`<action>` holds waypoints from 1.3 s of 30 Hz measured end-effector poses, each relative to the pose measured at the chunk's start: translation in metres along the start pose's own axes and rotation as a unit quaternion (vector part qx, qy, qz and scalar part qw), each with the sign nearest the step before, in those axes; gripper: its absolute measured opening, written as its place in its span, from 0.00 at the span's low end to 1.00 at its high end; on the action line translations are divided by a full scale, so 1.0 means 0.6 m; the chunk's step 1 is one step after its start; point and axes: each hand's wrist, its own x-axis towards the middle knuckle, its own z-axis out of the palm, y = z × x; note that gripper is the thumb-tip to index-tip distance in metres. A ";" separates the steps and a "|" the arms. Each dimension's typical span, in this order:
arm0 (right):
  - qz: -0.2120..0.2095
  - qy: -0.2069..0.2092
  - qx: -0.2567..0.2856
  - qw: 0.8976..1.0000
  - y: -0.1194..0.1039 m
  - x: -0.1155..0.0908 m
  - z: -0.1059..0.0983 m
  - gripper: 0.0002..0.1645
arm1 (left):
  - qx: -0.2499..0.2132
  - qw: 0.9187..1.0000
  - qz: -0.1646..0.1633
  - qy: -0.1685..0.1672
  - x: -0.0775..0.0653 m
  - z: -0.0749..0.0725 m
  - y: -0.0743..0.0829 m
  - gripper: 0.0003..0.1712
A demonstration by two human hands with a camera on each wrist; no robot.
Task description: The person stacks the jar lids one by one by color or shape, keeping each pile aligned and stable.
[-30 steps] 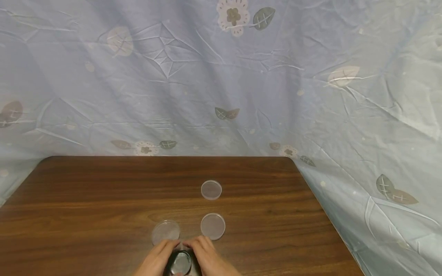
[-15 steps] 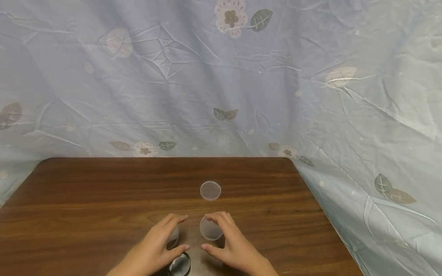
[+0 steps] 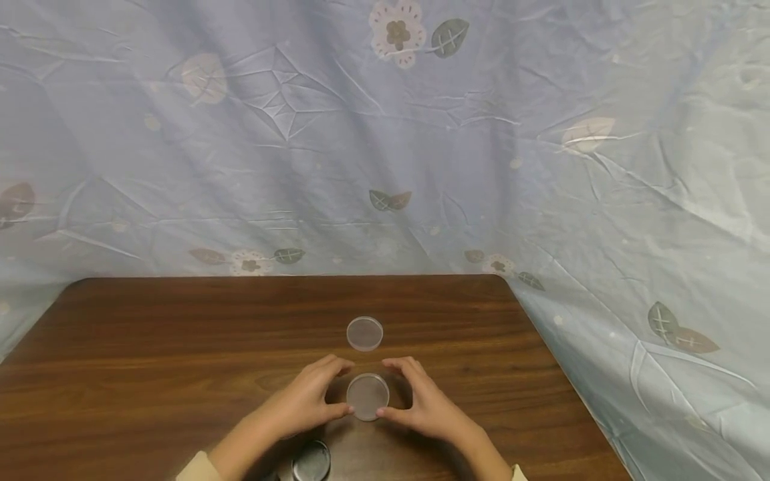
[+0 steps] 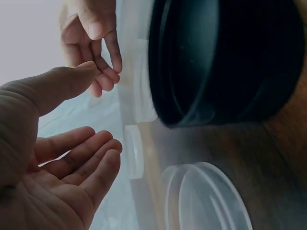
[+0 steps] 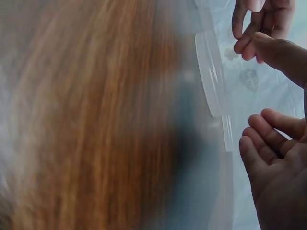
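A clear round shallow dish (image 3: 368,397), like a petri dish or lid, lies on the table between my two hands in the head view. My left hand (image 3: 315,395) is to its left and my right hand (image 3: 424,406) to its right. Both have fingers and thumbs spread in a loose curve, holding nothing. The wrist views show the hands in the air, apart from the dishes. Near the front edge of the head view stands a black cylindrical container (image 3: 311,461), large in the left wrist view. A clear dish (image 4: 211,201) beside it is hidden behind my left arm in the head view.
Farther back on the brown wooden table (image 3: 180,334) lies another clear round dish (image 3: 364,333). A pale flowered cloth (image 3: 337,147) hangs behind the table and along its right side.
Both hands have let go of the black container and moved forward and apart, to either side of the nearer middle dish. The container stays at the front.
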 end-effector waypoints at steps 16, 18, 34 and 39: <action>0.027 -0.021 -0.042 0.999 0.014 0.005 0.013 0.49 | 0.002 0.999 0.018 -0.026 0.017 0.026 -0.015 0.35; 0.030 -0.023 -0.043 0.998 0.013 0.005 0.014 0.49 | 0.002 0.999 0.017 -0.030 0.017 0.027 -0.016 0.35; 0.023 -0.028 -0.062 0.997 0.009 0.007 0.022 0.45 | 0.022 0.998 -0.021 -0.051 0.012 0.035 -0.012 0.35; 0.028 -0.033 -0.065 0.997 0.007 0.007 0.022 0.45 | 0.029 0.998 -0.029 -0.057 0.010 0.036 -0.011 0.35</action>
